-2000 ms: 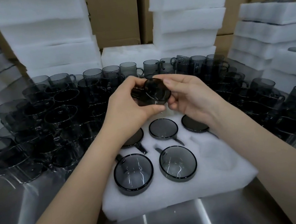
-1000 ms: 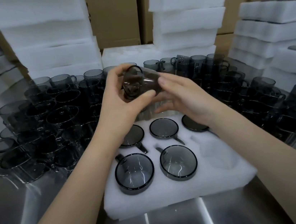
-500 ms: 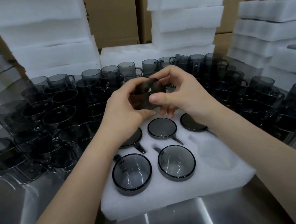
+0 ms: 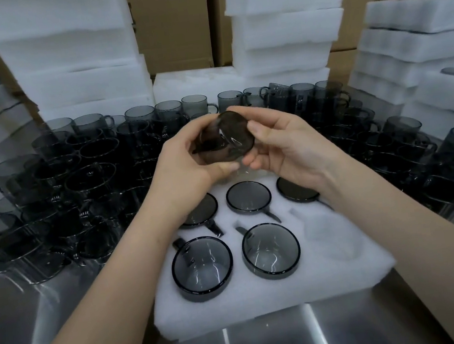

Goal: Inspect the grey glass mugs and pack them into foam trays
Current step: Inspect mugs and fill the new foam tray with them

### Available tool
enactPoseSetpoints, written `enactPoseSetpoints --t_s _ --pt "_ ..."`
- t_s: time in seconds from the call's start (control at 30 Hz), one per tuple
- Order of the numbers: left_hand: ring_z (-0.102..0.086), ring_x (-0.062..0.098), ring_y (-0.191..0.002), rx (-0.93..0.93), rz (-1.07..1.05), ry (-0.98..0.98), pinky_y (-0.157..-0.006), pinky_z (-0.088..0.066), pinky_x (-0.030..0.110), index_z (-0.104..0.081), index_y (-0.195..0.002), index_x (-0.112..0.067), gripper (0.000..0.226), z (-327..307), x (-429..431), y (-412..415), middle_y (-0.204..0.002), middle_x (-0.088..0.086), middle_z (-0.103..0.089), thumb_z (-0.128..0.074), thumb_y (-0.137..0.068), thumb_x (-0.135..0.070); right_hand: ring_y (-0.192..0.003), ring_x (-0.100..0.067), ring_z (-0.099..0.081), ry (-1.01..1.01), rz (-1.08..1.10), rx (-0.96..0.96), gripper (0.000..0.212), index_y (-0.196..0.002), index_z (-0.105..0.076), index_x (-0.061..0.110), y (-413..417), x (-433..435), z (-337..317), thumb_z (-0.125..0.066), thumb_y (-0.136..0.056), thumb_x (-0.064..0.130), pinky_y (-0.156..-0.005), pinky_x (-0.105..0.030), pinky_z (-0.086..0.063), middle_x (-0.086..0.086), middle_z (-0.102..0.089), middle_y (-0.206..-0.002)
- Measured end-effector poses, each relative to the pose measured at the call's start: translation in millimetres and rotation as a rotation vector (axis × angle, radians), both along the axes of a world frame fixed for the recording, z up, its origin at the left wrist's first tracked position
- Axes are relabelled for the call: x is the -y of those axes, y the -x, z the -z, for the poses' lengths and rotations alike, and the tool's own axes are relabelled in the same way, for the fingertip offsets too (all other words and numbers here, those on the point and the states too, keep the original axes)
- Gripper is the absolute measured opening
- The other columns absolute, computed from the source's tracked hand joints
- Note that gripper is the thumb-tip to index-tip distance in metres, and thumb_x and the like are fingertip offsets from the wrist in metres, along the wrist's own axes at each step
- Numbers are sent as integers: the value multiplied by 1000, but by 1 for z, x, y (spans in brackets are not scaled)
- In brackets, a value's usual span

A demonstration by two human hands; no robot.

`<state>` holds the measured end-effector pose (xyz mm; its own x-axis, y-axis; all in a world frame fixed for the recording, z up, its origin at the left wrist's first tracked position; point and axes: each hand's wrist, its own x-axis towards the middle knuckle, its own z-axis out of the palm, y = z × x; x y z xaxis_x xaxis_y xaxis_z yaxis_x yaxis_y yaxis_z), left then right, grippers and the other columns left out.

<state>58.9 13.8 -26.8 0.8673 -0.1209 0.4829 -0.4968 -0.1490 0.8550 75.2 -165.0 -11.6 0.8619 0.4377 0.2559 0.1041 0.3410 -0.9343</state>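
Observation:
Both hands hold one grey glass mug (image 4: 227, 137) on its side above the white foam tray (image 4: 349, 277), its round base turned toward me. My left hand (image 4: 187, 165) wraps its body from the left, and my right hand (image 4: 282, 141) pinches its base edge from the right. Several mugs sit in the tray's pockets: two upright in the near row (image 4: 202, 267) (image 4: 271, 251) and three in the far row (image 4: 248, 196). The near right pocket (image 4: 325, 228) holds nothing.
Many loose grey mugs (image 4: 82, 176) crowd the steel table (image 4: 38, 326) to the left, behind and to the right (image 4: 436, 167) of the tray. Stacks of white foam trays (image 4: 69, 57) (image 4: 284, 22) and cardboard boxes (image 4: 171, 20) stand at the back.
The mug has been turned between my hands, from its side with the handle up to its base facing me. My hands stayed above the tray's far row.

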Motion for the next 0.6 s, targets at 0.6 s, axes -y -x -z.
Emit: enactPoseSetpoints --t_s 0.6 --pt "-63 9 -110 -56 8 -67 -102 -49 35 -61 -107 -40 65 -1 2 1 -110 -8 -68 -84 -52 -12 -36 -20 -56 133 295 130 12 -82 -58 13 -1 -8 5 -64 -91 20 -31 -20 -41 -6 -65 -67"
